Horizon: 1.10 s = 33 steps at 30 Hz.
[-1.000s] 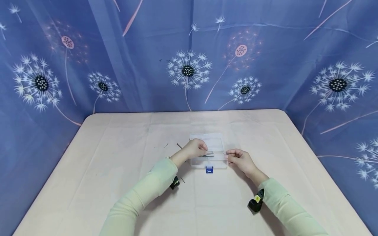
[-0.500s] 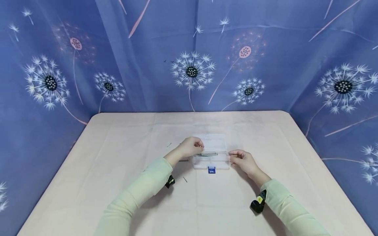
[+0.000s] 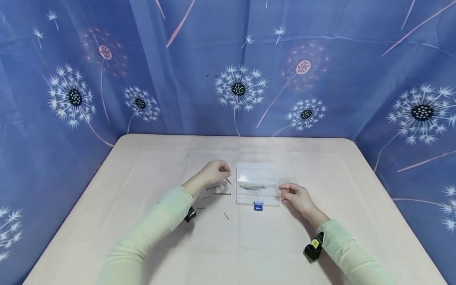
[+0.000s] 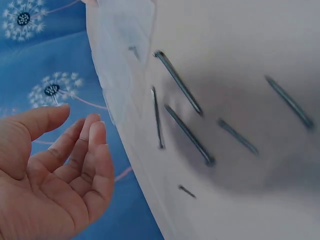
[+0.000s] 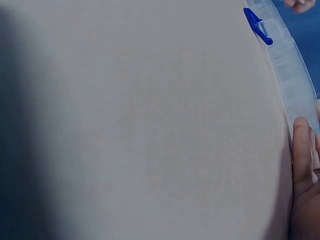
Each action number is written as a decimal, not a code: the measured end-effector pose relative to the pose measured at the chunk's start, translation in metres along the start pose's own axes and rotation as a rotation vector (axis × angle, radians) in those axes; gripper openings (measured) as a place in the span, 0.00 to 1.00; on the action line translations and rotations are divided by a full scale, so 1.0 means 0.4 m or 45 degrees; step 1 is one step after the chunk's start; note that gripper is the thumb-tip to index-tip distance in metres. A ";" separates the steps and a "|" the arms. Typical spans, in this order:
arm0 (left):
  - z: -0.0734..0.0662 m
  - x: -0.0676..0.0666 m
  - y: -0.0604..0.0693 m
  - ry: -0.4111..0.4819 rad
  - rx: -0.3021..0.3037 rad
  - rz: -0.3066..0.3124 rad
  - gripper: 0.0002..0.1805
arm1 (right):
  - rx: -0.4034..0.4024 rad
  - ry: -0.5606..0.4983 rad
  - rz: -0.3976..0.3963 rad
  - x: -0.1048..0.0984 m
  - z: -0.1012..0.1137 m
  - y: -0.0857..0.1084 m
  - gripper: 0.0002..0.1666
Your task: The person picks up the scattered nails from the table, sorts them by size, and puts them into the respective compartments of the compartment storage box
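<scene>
A clear plastic box (image 3: 246, 198) with a blue latch (image 3: 258, 206) stands with its lid (image 3: 255, 174) raised, and several nails (image 3: 253, 187) lie in its rear part. My left hand (image 3: 213, 173) is left of the box, over loose nails; the left wrist view shows this hand (image 4: 65, 175) with fingers loosely bent and nothing between them. Near its fingertips is one nail (image 3: 228, 181). At the box's right end my right hand (image 3: 299, 201) pinches the edge; the right wrist view has that hand (image 5: 304, 185) against the box's side (image 5: 295, 90).
Several other nails lie left of the box, among them a long one (image 3: 222, 194), a short one (image 3: 226, 216) and a thick one (image 4: 189, 134). The pale tabletop (image 3: 164, 158) ends at a blue curtain (image 3: 185, 99) with dandelion prints.
My left hand has moved left, away from over the box to the loose nails. Nails beneath it now show. My right hand stays at the box's right end.
</scene>
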<state>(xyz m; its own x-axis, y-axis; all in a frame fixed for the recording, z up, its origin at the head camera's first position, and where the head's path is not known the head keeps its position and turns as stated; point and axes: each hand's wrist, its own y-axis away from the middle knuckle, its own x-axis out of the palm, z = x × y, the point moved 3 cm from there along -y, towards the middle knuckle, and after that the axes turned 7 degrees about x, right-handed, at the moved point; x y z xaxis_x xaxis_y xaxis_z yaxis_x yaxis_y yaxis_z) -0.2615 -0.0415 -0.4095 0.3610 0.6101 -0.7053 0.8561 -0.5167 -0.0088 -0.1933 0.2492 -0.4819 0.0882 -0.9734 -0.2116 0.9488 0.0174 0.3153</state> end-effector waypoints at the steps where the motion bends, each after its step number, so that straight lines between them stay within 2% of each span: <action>1: 0.008 -0.004 0.001 0.002 -0.013 -0.001 0.06 | -0.001 0.001 0.000 -0.001 0.000 -0.001 0.25; 3: 0.023 -0.011 0.005 0.013 -0.035 0.013 0.06 | 0.003 0.005 -0.004 -0.003 0.001 0.000 0.24; 8: 0.065 -0.017 0.043 0.033 -0.068 0.040 0.08 | 0.024 0.009 -0.011 -0.001 -0.011 0.011 0.24; 14: 0.103 -0.032 0.077 0.015 -0.114 0.050 0.10 | -0.009 0.014 -0.018 0.000 -0.006 0.009 0.24; 20: 0.126 -0.025 0.102 0.005 -0.149 0.131 0.06 | -0.019 -0.002 -0.010 0.002 -0.006 -0.001 0.24; 23: 0.131 -0.015 0.108 -0.029 -0.143 0.140 0.05 | -0.025 -0.005 -0.019 0.001 -0.007 -0.002 0.23; 27: 0.135 -0.007 0.105 -0.075 -0.124 0.107 0.05 | -0.036 -0.009 -0.028 -0.002 -0.010 -0.003 0.23; 33: 0.142 0.000 0.102 -0.087 -0.129 0.111 0.04 | -0.033 0.015 -0.020 -0.001 -0.009 -0.005 0.23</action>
<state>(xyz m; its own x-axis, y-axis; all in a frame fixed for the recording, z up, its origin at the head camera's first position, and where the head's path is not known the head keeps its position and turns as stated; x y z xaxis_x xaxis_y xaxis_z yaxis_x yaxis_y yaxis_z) -0.2473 -0.0966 -0.4502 0.4128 0.5212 -0.7469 0.8566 -0.5010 0.1238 -0.1941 0.2503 -0.4857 0.0766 -0.9709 -0.2270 0.9577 0.0083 0.2878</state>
